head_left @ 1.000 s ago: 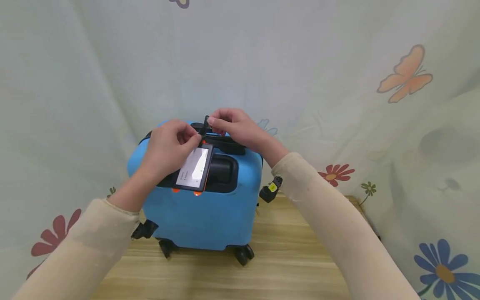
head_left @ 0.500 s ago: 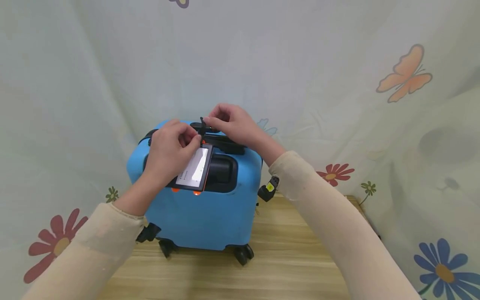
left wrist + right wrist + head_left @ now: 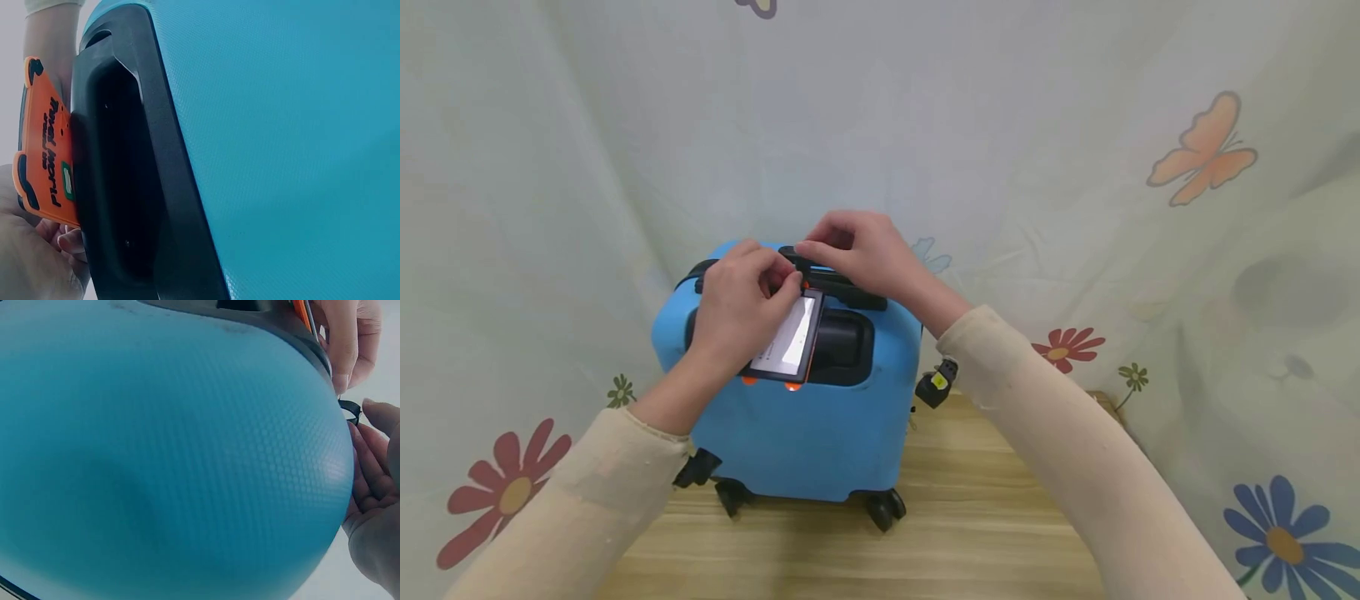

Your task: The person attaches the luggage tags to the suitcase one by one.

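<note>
An upright blue suitcase [image 3: 805, 442] has a black top handle [image 3: 853, 296]. Against its front hangs a luggage tag [image 3: 790, 337], with a white card under a shiny window. The left wrist view shows its orange back [image 3: 50, 144], printed with black letters. My left hand [image 3: 737, 300] pinches the tag's top end by the handle, partly covering it. Just above, my right hand [image 3: 868, 254] has its thumb and fingers at the tag's black strap [image 3: 352, 409], which forms a small loop in the right wrist view. The strap's far end is hidden by the fingers.
The suitcase stands on black wheels [image 3: 887, 508] on a wood-patterned surface [image 3: 985, 517]. A pale curtain [image 3: 1000, 125] printed with flowers and a butterfly hangs behind and at the sides. Black wrist devices [image 3: 936, 383] hang below both sleeves.
The strap, which stood up between my fingers, is now bent down towards the handle. My right hand has shifted slightly left. The left hand stays at the tag's top.
</note>
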`<state>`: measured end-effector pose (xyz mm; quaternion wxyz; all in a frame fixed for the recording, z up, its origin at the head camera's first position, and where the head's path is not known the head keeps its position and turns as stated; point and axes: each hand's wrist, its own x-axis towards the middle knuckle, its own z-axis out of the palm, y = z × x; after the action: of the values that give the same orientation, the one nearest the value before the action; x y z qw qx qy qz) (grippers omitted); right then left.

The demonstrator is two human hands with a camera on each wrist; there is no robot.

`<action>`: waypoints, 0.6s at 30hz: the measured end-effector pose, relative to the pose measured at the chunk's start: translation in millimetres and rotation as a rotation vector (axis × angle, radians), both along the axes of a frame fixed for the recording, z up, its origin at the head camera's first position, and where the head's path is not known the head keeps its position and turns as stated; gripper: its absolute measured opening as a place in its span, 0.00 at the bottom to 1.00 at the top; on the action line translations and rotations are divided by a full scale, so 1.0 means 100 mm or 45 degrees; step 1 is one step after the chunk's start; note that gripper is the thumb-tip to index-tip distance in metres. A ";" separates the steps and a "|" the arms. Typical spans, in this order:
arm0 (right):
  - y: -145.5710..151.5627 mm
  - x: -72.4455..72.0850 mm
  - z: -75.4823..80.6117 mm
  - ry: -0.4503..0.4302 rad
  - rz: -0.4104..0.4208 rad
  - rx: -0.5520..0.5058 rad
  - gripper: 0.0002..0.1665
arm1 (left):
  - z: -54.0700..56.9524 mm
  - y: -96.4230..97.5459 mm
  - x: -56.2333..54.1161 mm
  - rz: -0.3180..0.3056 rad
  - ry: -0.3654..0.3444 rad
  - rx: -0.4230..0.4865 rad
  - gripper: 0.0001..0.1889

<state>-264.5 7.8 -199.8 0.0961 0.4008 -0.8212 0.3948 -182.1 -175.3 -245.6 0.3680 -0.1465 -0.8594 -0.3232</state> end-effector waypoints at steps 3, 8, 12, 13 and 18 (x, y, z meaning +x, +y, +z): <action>-0.01 0.00 0.00 -0.041 0.015 -0.022 0.10 | -0.01 0.00 0.00 0.001 0.010 0.000 0.06; 0.01 -0.03 -0.04 -0.133 0.077 -0.101 0.09 | -0.02 0.01 -0.01 -0.004 0.012 0.003 0.06; 0.05 -0.05 -0.11 -0.217 0.113 -0.184 0.08 | -0.03 0.01 -0.01 0.008 -0.014 -0.002 0.07; 0.06 -0.05 -0.12 -0.232 0.119 -0.198 0.08 | -0.03 0.01 -0.01 0.013 -0.027 -0.005 0.07; 0.06 -0.05 -0.18 -0.282 0.121 -0.233 0.09 | -0.01 -0.02 0.00 0.015 -0.105 -0.015 0.08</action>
<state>-269.8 14.2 -217.4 0.0221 0.3829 -0.7674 0.5138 -182.6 -177.7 -246.2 0.3336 -0.1300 -0.8765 -0.3219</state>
